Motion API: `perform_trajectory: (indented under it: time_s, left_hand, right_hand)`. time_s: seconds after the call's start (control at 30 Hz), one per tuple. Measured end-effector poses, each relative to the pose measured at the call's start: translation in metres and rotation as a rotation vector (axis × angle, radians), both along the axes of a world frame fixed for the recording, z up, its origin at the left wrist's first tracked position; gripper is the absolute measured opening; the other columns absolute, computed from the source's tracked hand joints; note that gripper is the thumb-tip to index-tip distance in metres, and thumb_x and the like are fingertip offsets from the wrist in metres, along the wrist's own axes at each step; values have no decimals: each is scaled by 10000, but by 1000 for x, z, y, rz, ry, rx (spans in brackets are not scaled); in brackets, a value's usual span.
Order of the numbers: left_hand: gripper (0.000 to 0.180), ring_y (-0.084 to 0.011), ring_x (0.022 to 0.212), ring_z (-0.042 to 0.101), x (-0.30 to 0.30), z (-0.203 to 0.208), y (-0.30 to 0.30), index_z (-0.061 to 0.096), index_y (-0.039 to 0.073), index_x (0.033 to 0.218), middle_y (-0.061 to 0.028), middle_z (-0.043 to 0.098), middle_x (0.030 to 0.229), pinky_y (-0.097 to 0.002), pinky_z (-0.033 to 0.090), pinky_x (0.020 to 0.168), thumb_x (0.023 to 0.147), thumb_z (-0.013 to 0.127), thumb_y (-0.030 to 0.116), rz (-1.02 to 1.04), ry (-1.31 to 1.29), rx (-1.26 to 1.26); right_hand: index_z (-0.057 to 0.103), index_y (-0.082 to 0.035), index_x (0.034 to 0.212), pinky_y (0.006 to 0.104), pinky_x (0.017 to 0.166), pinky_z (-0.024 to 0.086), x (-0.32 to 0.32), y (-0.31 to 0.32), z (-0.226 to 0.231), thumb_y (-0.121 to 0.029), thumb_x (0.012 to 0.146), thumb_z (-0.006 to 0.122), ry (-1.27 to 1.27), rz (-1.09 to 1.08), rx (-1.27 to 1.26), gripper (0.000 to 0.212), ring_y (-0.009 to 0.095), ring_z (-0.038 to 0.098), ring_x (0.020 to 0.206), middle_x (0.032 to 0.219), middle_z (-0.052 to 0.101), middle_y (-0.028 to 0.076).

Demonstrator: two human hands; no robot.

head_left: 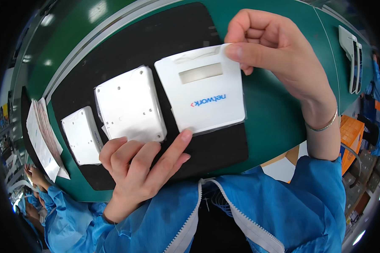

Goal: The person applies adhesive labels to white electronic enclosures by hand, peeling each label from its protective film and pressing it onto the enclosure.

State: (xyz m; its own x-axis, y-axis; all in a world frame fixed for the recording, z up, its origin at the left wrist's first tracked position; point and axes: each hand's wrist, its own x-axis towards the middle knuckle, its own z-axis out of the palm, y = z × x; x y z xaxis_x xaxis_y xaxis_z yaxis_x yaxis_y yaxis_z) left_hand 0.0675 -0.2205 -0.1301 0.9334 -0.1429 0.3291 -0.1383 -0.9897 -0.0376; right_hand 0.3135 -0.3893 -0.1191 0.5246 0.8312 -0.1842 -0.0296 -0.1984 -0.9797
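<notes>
A white plastic cover [211,90] with a rectangular window and blue print lies on the black mat. Clear film shows along its edges and looks wrinkled near the top. My right hand [270,44] pinches the cover's upper right corner between thumb and fingers; whether it grips only the film there I cannot tell. With the index finger stretched out, my left hand [141,166] touches the cover's lower left corner. Its other fingers, loosely bent, rest by a white back housing [131,105] with several screw holes. Further left lies a smaller-looking white housing [81,137].
The black mat [173,27] covers much of the green table [278,114]. A stack of printed sheets [44,137] stands at the left edge. White panels [350,59] lie far right, above an orange crate [351,133]. Another person's hand [37,176] shows at far left.
</notes>
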Motion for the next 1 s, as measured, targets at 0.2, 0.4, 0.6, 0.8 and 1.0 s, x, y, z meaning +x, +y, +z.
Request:
perform_trajectory:
  time_s: [0.2,0.4,0.6,0.8,1.0]
  left_hand:
    - [366,-144,864,430,-4,2,2,757,305,1126,35,417,906,-362,371,905,781,769,425,4,17,-8]
    - [249,-108,847,454,-7,3,5,788,268,1027,98,536,902,-316,371,874,809,766,385,-22,-94,-85]
    - [226,-105,850,459,-8,3,5,791,271,1015,104,547,923,-312,373,876,822,756,383,-17,-96,-75]
    - [268,-160,883,468,-10,1,7,783,236,1045,34,554,952,-361,388,825,797,769,337,-54,-88,-66]
    - [266,-155,870,469,-10,2,5,782,246,1050,39,533,937,-364,390,832,802,763,341,-46,-78,-61]
  right_hand:
    - [611,-55,904,174,622,436,-1,0,2,-140,896,697,0,-10,3,121,21,537,688,804,610,-21]
    - [604,-64,896,174,606,434,1,-5,2,-163,906,679,-121,24,-7,124,34,539,677,802,614,-3]
    - [595,-72,888,173,598,434,3,-6,1,-197,904,685,-146,47,-2,155,40,547,673,797,618,15]
    - [594,-73,893,169,591,434,2,-4,0,-201,906,682,-163,53,6,155,40,550,662,793,620,17]
    - [596,-71,901,170,600,433,1,-6,1,-210,907,680,-164,39,-46,163,38,553,674,800,621,12]
